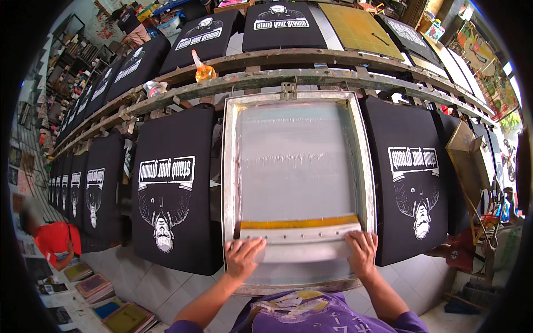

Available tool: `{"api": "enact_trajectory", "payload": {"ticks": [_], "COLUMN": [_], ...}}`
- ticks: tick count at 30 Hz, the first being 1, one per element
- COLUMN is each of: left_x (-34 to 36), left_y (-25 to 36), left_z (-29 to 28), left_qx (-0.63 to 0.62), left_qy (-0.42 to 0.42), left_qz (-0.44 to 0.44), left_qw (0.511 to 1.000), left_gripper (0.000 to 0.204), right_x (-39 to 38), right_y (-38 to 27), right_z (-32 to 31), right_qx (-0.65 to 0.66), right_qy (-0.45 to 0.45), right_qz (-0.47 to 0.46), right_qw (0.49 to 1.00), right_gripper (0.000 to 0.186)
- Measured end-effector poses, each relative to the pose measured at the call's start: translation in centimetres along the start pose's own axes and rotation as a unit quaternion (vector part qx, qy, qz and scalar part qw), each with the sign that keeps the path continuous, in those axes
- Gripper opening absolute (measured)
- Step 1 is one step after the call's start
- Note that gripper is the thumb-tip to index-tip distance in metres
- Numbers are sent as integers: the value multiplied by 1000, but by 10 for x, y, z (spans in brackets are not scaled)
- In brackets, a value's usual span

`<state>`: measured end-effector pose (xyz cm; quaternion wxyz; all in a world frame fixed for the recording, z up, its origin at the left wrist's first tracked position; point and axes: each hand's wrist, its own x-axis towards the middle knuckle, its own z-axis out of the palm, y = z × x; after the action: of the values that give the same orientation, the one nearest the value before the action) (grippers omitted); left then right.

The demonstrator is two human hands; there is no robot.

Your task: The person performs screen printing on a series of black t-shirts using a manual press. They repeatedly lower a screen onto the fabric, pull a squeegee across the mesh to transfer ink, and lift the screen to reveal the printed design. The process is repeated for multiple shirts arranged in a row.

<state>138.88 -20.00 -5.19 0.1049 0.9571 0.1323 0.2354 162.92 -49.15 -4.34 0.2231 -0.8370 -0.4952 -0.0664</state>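
Note:
A metal-framed printing screen [229, 166] with pale grey mesh lies centred in front of me. Across its near part is a squeegee [300, 236] with a silver handle and amber blade. My left hand [245, 255] grips the squeegee's left end, fingers curled over the handle, and my right hand [362, 252] grips its right end. Black T-shirts with white printed figures are stretched on boards either side, one at left [177, 133] and one at right [411, 122].
Wooden rails [327, 77] run behind the screen, holding an orange bottle [204, 71]. More shirts [283, 39] and a yellow screen [358, 30] lie beyond. A tilted screen [466, 155] stands right. A person in red [58, 238] is at left, another [133, 25] farther back. Screens [91, 284] are stacked lower left.

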Motion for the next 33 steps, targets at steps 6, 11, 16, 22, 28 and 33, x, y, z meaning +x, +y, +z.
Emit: {"api": "enact_trajectory", "payload": {"ticks": [6,11,16,22,28,33], "left_x": [101,228,344,235,15,-84], "left_y": [-66,-128,-176,-82,7,65], "left_z": [41,60,31,-56,-88,-88], "left_qx": [5,19,-51,-62,-50,-62], "left_qy": [12,-109,-279,-224,-116,-77], "left_qz": [20,-3,-66,-38,30,-19], "left_qw": [1000,994,957,972,991,995], "left_gripper": [39,41,68,47,53,49], "right_x": [107,239,355,236,18,-78], "right_y": [54,117,131,69,-14,-55], "right_z": [39,51,5,-63,-64,-70], "right_qx": [-4,-29,-64,-51,-27,-34], "right_qy": [5,-31,-220,-197,-62,-25], "right_qz": [-29,-18,20,-7,-107,-66], "right_qw": [1000,999,973,979,992,997], "right_gripper": [53,39,54,38,37,41]}}
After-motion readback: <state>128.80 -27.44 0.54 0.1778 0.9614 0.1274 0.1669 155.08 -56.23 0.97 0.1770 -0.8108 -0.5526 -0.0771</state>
